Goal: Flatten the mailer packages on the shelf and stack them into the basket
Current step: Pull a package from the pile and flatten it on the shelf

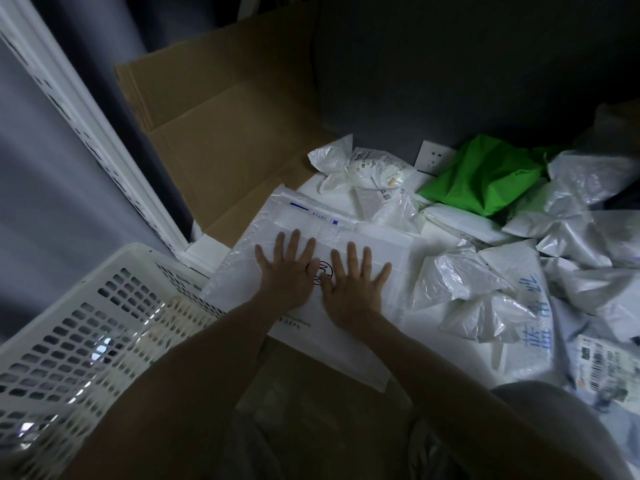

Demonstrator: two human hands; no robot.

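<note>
A large white mailer (pixel 388 251) with a round black logo lies flat on the shelf in the middle of the view. My left hand (pixel 287 268) and my right hand (pixel 353 278) press down on it side by side, palms flat and fingers spread. A white perforated plastic basket (pixel 79 327) stands at the lower left, its rim just left of my left forearm. Several crumpled white mailers (pixel 485 289) are heaped to the right, with more crumpled white bags (pixel 360 168) behind the flat one.
Flattened brown cardboard (pixel 221 133) leans at the back left. A crumpled green bag (pixel 485 174) and a white wall socket (pixel 434 157) sit at the back right. A labelled package (pixel 602 368) lies at the right edge. A white shelf post (pixel 86 109) runs along the left.
</note>
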